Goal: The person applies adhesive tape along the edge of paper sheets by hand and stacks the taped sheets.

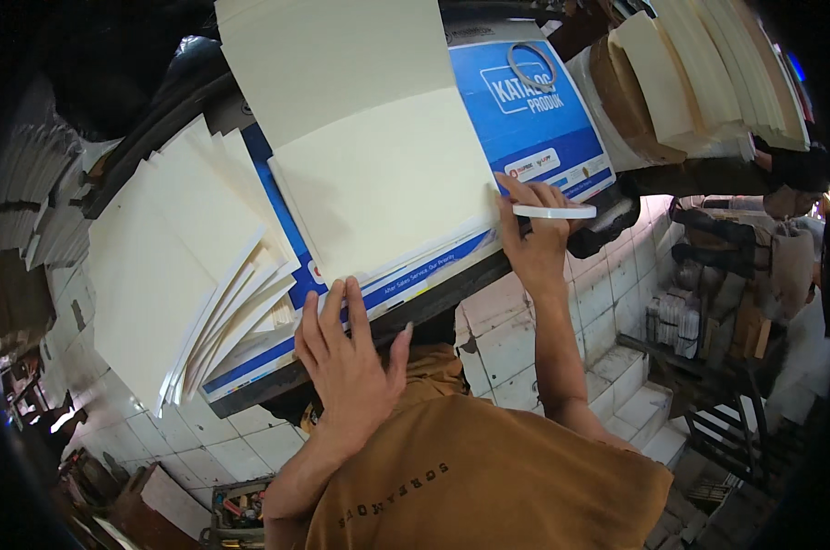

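Note:
A stack of cream paper sheets point(387, 183) lies on a blue printed board point(488, 101), with a larger cream sheet point(341, 55) folded up behind it. My left hand point(346, 353) rests with its fingers stretched out on the near left edge of the stack. At the stack's right edge, my right hand point(536, 229) has its fingers bent around a white flat stick point(561, 212), which points off to the right. Its fingertips touch or almost touch the paper's edge. On the left of the board, a fanned pile of loose cream sheets point(176, 247) overhangs the table's edge.
A thin grey ring point(532, 69) lies on the board's far right part. Thick bundles of cream paper point(681, 82) stand at the far right. White tiled floor point(497, 344) shows below the table, with a wooden rack point(736, 412) at lower right and a tool box point(241, 509) at lower left.

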A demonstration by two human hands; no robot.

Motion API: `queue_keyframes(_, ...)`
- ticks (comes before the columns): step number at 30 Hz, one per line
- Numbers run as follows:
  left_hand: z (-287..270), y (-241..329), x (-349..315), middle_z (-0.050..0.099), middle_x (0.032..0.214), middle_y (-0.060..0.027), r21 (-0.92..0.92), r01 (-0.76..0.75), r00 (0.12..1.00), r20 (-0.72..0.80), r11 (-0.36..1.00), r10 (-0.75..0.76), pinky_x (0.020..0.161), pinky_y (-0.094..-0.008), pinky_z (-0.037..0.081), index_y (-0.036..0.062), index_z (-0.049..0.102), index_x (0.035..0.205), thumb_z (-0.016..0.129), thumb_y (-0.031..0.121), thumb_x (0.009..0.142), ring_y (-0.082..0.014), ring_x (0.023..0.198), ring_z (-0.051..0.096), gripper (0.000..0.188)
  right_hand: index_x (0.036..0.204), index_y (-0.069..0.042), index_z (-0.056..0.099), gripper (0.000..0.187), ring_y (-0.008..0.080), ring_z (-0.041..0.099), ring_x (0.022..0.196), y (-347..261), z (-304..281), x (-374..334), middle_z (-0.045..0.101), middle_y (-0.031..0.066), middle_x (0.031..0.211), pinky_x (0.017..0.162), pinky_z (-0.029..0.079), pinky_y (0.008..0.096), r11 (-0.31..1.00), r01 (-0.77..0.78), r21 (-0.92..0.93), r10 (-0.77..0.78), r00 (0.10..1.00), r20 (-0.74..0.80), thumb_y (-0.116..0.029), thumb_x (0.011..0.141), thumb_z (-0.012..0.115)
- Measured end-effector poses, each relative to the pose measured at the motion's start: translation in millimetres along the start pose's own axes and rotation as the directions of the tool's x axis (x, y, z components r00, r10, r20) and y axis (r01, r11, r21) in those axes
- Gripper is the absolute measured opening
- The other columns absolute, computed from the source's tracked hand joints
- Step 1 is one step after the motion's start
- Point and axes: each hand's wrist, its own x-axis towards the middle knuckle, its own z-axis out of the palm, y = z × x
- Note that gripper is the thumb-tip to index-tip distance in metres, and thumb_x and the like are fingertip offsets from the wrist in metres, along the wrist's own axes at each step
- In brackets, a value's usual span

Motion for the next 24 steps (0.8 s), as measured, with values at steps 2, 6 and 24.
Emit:
queue_keyframes(2,-7.5,16.6,12.8,0.033,0.162,-0.0247,0.001,0.059,0.998,0.033,0.998,-0.059,0.117,-0.0597,0.025,-0.0014,0.032,0.16,0.072,0.03,0.093,-0.0452,0.147,0.031,0.084,0.12,-0.013,0.076,0.027,0.0292,0.062,0.102,-9.9,-8.0,-9.2,0.071,0.0086,0.105,0.093,0.04,0.0503,0.999,-0.046,-0.01,0.046,0.998,0.035,-0.012,0.093,0.072)
queue_keyframes(6,5.5,43.2,48.2,0.024,0.168,-0.027,-0.201,-0.194,0.98,-0.074,0.96,0.182,0.12,-0.0591,0.025,-0.0025,0.03,0.161,0.063,0.023,0.097,-0.0486,0.153,0.025,0.076,0.109,-0.006,0.076,0.02,0.0269,0.064,0.091,-36.8,-4.6,-31.3,0.072,0.009,0.094,0.084,0.045,0.0399,0.996,-0.07,0.056,0.074,0.995,-0.072,-0.004,0.09,0.073)
queue_keyframes(24,53.5,66.1,83.9,0.029,0.17,-0.0173,-0.052,-0.171,0.984,0.033,0.984,0.173,0.127,-0.0541,0.016,-0.0016,0.038,0.158,0.054,0.031,0.1,-0.0391,0.158,0.022,0.068,0.11,-0.007,0.075,0.023,0.0276,0.062,0.101,-31.8,-15.6,-46.8,0.072,0.0062,0.098,0.092,0.046,0.0413,0.972,-0.117,0.202,0.13,0.99,-0.055,-0.001,0.088,0.073)
